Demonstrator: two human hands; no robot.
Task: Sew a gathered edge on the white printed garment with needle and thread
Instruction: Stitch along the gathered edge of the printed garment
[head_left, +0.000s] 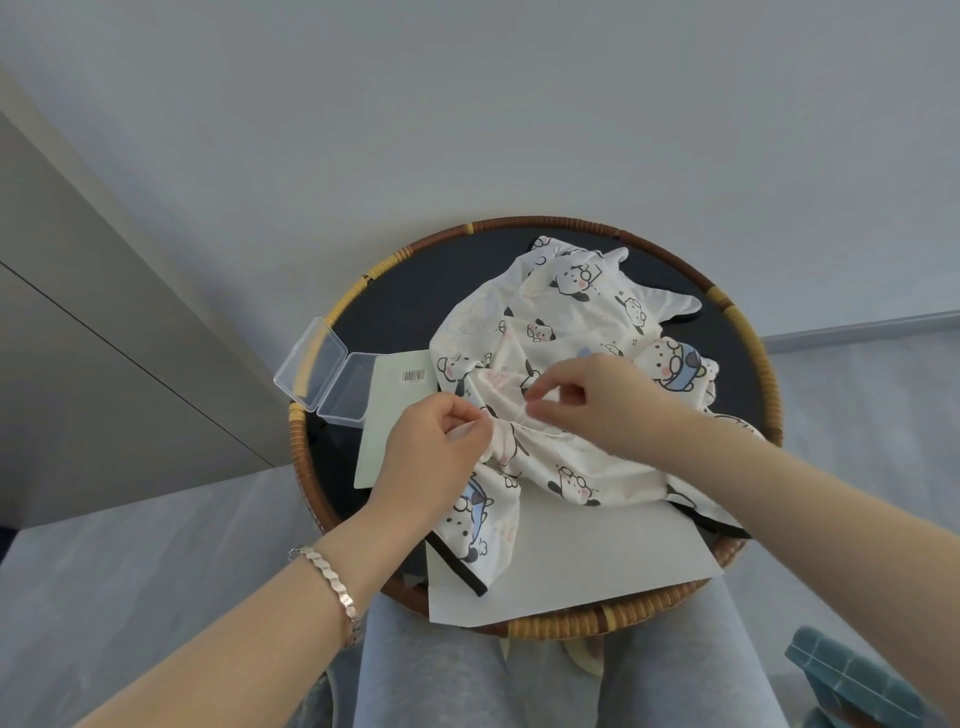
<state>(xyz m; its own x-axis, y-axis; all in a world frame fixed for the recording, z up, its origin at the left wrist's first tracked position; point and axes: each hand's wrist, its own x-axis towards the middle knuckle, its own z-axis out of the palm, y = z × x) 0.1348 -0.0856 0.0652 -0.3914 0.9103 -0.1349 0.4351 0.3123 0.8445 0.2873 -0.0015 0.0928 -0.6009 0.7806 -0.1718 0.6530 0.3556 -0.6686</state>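
A round dark table (405, 301) with a woven rim is seen from above, with the white printed garment (561, 312) heaped on it. A gathered fold is pinched by the left hand (431, 447). Just to its right, the right hand (597, 395) is held above the cloth with fingertips pressed together; whether a needle is held cannot be told.

Lit softly and evenly, with faint shadows only. Glints on the clear plastic box (324, 371) at centre left. Bows strongly toward the edges; blurs slightly at the right hand (587, 400).
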